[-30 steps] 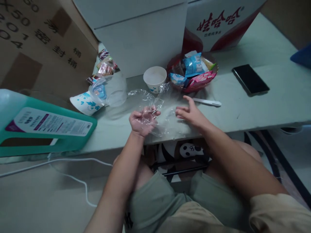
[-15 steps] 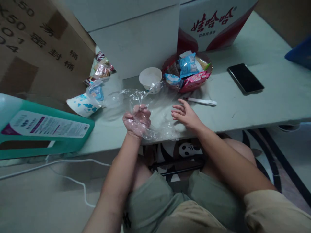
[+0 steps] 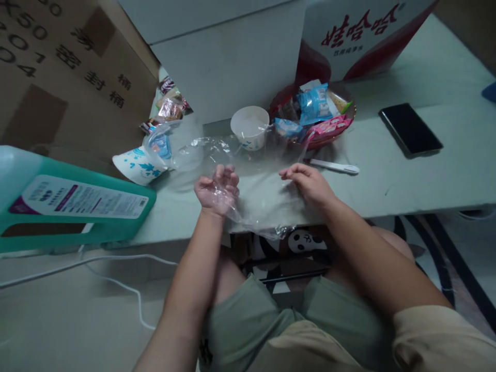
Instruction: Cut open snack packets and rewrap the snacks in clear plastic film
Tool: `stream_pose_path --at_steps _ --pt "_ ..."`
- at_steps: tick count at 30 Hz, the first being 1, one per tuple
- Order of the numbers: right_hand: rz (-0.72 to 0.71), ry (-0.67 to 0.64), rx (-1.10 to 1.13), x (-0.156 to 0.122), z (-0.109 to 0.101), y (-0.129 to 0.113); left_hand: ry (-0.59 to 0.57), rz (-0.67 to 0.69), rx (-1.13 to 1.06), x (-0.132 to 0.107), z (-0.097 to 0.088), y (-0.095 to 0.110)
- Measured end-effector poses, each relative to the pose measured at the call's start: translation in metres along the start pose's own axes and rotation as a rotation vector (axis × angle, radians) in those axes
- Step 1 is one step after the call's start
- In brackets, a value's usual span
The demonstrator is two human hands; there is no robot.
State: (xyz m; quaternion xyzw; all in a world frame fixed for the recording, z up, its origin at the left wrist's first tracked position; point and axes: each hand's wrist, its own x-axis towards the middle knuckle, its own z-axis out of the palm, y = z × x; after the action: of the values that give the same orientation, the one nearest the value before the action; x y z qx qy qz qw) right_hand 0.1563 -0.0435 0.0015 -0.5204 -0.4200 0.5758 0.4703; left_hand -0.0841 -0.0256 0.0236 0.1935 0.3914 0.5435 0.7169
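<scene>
A clear thin plastic bag (image 3: 263,206) spreads between my two hands above the front of the table, its lower edge crumpled over the table's edge. The fingers of my left hand (image 3: 217,190) are curled and closed on the bag's left side, palm turned up. My right hand (image 3: 308,183) pinches the opposite side of the film between thumb and fingers. Just behind the bag stands a white paper cup (image 3: 250,126). A white pen-like tool (image 3: 335,166) lies beyond my right hand, beside a red bowl (image 3: 351,116) of wrapped snacks.
On the left, a green liquid jug (image 3: 149,217) stands by a tipped paper cup (image 3: 137,165) and a large cardboard box (image 3: 116,57). White boxes (image 3: 232,67) line the back. A black phone (image 3: 411,129) lies at right. A white cable (image 3: 127,257) hangs below the table edge.
My right hand has gone from spread fingers to a pinch on the bag. The film is now stretched wider between the hands. The view has shifted slightly left.
</scene>
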Motion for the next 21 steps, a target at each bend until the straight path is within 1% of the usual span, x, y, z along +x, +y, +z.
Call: stream_pose_path --at_steps 1,3,5,7,10,13,15,18,21 --pt "0.002 0.058 0.076 0.0 -0.003 0.0 0.011 -0.011 0.024 0.004 0.0 0.003" --pt "0.013 0.152 0.182 0.001 -0.008 0.0 0.076 -0.043 0.112 0.011 -0.001 0.006" --pt "0.011 0.22 0.191 0.001 -0.014 0.001 0.162 -0.058 0.221 0.015 -0.003 0.008" --pt "0.0 0.264 0.155 0.001 -0.019 0.001 0.213 -0.04 0.302 0.015 -0.005 0.007" --pt "-0.016 0.27 0.123 0.0 -0.024 0.001 0.202 0.013 0.392 0.007 -0.008 0.003" --pt "0.005 0.244 0.134 -0.001 -0.027 -0.001 0.121 0.023 0.537 -0.003 -0.008 -0.002" --pt "0.016 0.26 0.119 0.0 -0.029 -0.002 0.099 0.024 0.652 -0.006 -0.007 -0.004" --pt "-0.008 0.345 0.028 0.002 -0.036 -0.001 0.145 0.07 0.753 -0.004 -0.006 -0.002" --pt "-0.054 0.414 -0.031 0.006 -0.044 0.002 0.17 0.168 0.74 -0.001 -0.007 0.002"
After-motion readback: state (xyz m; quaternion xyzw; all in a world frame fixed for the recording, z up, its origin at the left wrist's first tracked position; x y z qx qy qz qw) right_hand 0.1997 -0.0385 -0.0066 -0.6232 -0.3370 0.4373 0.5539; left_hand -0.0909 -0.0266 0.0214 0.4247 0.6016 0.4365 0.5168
